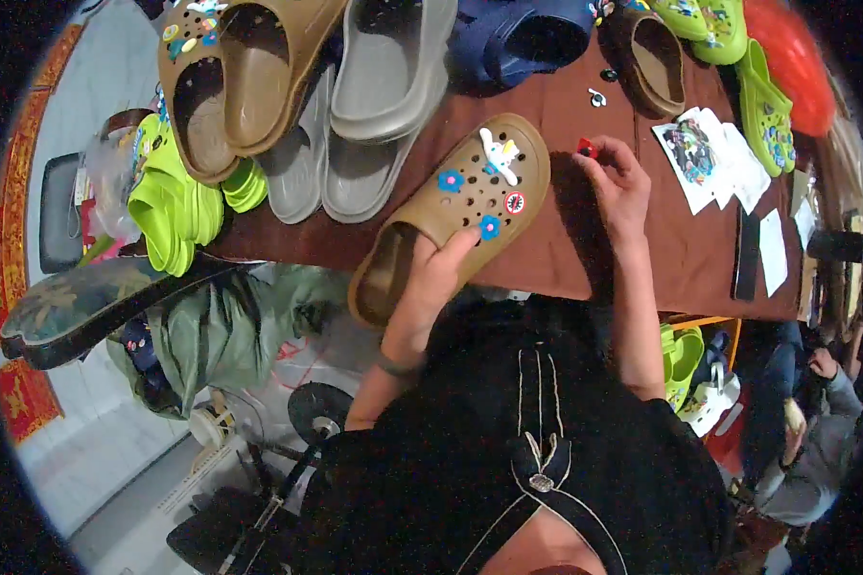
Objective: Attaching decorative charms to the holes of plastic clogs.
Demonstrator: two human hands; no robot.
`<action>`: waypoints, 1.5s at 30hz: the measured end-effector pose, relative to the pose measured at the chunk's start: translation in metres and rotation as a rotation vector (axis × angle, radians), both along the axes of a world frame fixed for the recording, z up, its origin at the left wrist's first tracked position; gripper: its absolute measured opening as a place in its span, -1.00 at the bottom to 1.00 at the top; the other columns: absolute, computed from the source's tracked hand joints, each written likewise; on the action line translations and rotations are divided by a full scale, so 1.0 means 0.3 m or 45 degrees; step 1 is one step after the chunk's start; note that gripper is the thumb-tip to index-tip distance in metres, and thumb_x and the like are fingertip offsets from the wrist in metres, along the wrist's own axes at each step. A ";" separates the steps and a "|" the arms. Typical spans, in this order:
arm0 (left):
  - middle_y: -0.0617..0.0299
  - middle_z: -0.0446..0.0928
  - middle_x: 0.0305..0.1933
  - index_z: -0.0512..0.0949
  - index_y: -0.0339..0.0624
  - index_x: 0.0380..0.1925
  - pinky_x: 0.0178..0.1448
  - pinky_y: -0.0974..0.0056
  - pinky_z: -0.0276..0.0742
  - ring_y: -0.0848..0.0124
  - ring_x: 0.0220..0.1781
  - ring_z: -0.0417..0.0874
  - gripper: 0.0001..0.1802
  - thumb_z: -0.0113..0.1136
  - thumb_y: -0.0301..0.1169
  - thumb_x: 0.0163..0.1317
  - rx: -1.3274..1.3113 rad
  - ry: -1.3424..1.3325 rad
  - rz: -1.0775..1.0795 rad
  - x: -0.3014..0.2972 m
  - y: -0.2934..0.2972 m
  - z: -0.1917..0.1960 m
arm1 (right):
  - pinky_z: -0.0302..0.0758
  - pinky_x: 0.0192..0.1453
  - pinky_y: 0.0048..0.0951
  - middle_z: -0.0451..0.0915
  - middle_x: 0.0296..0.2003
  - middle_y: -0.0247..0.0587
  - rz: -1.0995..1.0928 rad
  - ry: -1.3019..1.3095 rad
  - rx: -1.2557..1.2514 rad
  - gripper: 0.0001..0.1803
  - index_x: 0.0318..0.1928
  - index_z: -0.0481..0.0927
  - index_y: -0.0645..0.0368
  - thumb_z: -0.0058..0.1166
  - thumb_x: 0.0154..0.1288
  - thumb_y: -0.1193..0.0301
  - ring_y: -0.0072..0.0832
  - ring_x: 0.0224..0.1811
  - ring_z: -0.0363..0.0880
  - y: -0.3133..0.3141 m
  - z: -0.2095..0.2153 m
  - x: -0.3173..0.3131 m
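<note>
My left hand [438,271] grips a tan clog [422,213], its fingers inside the foot opening and the thumb pressed on top near a blue flower charm [490,227]. The clog's holed upper also carries a white figure charm [499,156], a second blue flower and a round red-and-white charm [515,201]. To the right of the toe, apart from the clog, my right hand [619,190] pinches a small red-and-black charm [587,148] between thumb and fingertips. Beyond it, a small black-and-white charm [597,98] lies on the brown cloth.
Grey clogs [379,72], other tan clogs [259,72] and green clogs [174,206] crowd the left of the brown-covered table [537,254]. A navy clog [523,43] stands at the back. Picture cards [695,153] lie right. Another person's sleeve [815,470] shows at lower right.
</note>
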State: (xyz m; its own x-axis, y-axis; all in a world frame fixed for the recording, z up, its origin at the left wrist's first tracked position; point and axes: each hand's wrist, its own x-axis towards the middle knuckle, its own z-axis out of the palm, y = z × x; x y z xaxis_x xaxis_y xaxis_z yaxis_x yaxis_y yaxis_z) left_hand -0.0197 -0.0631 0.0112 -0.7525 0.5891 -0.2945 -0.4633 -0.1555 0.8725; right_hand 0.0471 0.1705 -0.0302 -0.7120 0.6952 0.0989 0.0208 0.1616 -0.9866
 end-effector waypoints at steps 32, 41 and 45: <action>0.19 0.51 0.00 0.43 -0.34 0.03 0.10 0.30 0.42 0.41 0.03 0.51 -0.60 0.06 -0.54 0.15 -0.046 0.249 0.020 -0.017 -0.012 -0.039 | 0.42 -0.14 -0.27 0.53 -0.36 -0.26 0.372 0.239 1.028 -0.68 -0.26 0.64 0.12 0.30 -0.12 0.60 -0.27 -0.28 0.49 -0.298 0.136 -0.083; 0.12 0.59 -0.16 0.51 -0.36 -0.11 -0.03 0.29 0.48 0.36 -0.11 0.61 -0.71 0.07 -0.54 0.14 -0.162 0.563 0.082 -0.022 -0.017 -0.036 | 0.34 0.03 -0.18 0.49 -0.21 -0.22 0.590 -0.013 1.225 -0.52 -0.06 0.57 0.15 0.16 -0.12 0.63 -0.25 -0.11 0.43 -0.317 0.191 -0.042; 0.08 0.61 -0.17 0.53 -0.37 -0.14 -0.07 0.28 0.50 0.35 -0.13 0.63 -0.73 0.08 -0.55 0.13 -0.193 0.600 0.065 -0.017 -0.013 -0.036 | 0.19 0.17 -0.03 0.49 -0.17 -0.29 0.675 -0.173 1.260 -0.42 0.01 0.57 0.13 0.19 -0.19 0.58 -0.29 0.00 0.38 -0.311 0.222 -0.019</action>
